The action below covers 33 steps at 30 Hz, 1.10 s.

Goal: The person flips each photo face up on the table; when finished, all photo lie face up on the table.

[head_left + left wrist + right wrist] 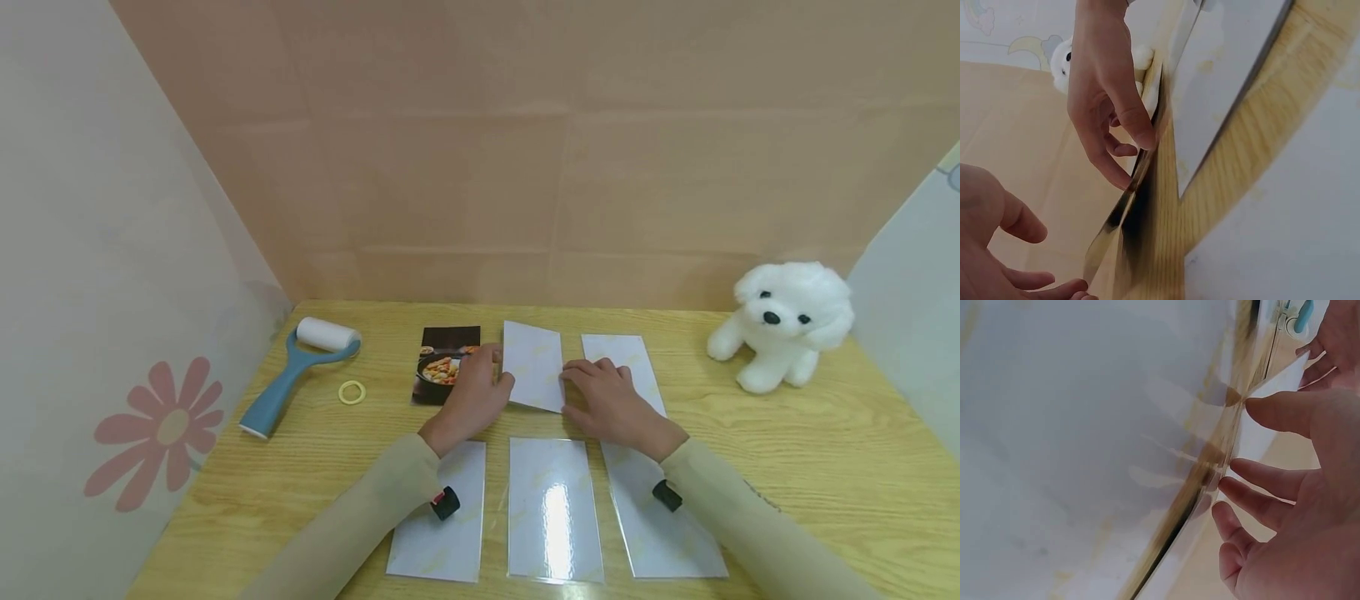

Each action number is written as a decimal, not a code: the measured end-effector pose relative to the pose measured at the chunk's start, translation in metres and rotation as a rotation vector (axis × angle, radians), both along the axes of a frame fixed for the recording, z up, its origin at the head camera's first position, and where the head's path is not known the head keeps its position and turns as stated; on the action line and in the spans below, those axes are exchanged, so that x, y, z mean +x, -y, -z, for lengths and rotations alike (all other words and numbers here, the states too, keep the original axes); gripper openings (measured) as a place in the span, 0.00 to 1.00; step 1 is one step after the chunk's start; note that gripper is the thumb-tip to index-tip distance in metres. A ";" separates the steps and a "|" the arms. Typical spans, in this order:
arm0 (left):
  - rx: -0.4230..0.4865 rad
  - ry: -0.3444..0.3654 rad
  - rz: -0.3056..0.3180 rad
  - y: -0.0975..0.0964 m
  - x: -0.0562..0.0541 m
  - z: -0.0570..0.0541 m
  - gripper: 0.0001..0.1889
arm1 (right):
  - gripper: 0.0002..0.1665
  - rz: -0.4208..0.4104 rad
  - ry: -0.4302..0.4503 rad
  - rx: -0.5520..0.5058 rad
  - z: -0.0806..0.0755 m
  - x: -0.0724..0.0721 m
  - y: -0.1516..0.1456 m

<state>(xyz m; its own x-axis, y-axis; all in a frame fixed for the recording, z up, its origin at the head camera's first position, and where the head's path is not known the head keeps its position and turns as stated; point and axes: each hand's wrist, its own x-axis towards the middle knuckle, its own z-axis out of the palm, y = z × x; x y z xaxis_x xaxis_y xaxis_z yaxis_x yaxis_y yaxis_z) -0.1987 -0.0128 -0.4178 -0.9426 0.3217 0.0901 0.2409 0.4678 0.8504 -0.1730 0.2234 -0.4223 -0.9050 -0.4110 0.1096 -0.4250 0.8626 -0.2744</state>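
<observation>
In the head view, a white-backed card [532, 367] in the middle of the back row stands tilted, its left side raised off the table. My left hand [476, 387] is at that raised side; in the left wrist view its fingertips touch the card's edge while the thumb stays apart. Along the card's right edge, my right hand [611, 404] rests its extended fingertips and thumb. A picture card [438, 375], showing food in a dark pan, lies face up left of it, partly behind my left hand. Another white card [622, 354] lies partly under my right hand.
Nearer me lie three more white cards, left [450, 546], middle [551, 500] and right [667, 542]. At left are a blue-handled lint roller [288, 379] and a yellow ring [352, 392]. A white plush dog [787, 325] sits at the back right.
</observation>
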 end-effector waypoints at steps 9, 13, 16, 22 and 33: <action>0.117 0.026 -0.038 -0.007 -0.001 -0.011 0.24 | 0.24 -0.013 0.009 -0.058 -0.001 -0.003 0.000; 0.144 0.035 -0.053 -0.011 -0.003 -0.013 0.25 | 0.21 0.003 0.043 -0.103 -0.001 -0.005 0.002; 0.160 0.055 -0.073 -0.014 -0.005 -0.015 0.26 | 0.20 0.011 0.067 -0.143 -0.002 -0.007 0.003; 0.239 0.172 -0.108 -0.018 -0.006 -0.019 0.27 | 0.21 0.035 0.122 -0.222 -0.003 -0.008 0.005; 0.398 0.275 -0.013 -0.024 -0.005 -0.013 0.25 | 0.28 0.107 0.216 -0.315 -0.017 -0.007 0.012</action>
<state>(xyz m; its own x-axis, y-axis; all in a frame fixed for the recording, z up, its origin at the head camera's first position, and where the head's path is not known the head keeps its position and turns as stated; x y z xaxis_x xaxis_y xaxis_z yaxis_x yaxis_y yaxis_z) -0.2040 0.0116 -0.4053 -0.9524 0.3008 -0.0498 -0.0221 0.0949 0.9952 -0.1799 0.2111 -0.4054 -0.9568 -0.2901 0.0173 -0.2408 0.7579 -0.6063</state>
